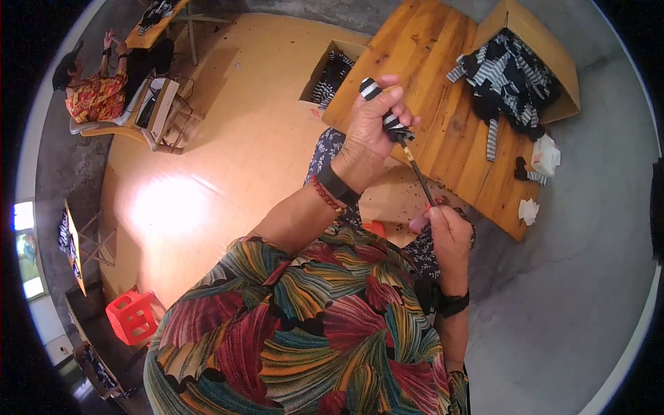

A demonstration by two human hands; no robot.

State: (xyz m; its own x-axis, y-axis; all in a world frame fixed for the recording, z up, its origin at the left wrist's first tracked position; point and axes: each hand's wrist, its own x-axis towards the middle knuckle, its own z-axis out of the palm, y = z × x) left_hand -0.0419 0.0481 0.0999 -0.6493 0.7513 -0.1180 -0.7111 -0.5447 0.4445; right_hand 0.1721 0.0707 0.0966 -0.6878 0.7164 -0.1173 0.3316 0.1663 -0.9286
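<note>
In front of my chest, my left hand (371, 131) is closed around a small black-and-white striped fabric tube (371, 88), its rounded end poking out above the thumb. A thin dark stick (420, 174) with a tan section runs from the tube's lower end down to my right hand. The fingers of my right hand (448, 232) are closed on the stick's lower part. How far the stick reaches inside the fabric is hidden by my left hand.
A wooden table (432, 131) stands ahead, bearing a tipped cardboard box (553, 41) spilling striped fabric pieces (508, 76). Near it lie a white packet (546, 155) and crumpled paper (528, 211). Another box (312, 81) is on the floor. Leftward are a seated person (100, 97) and a red stool (131, 317).
</note>
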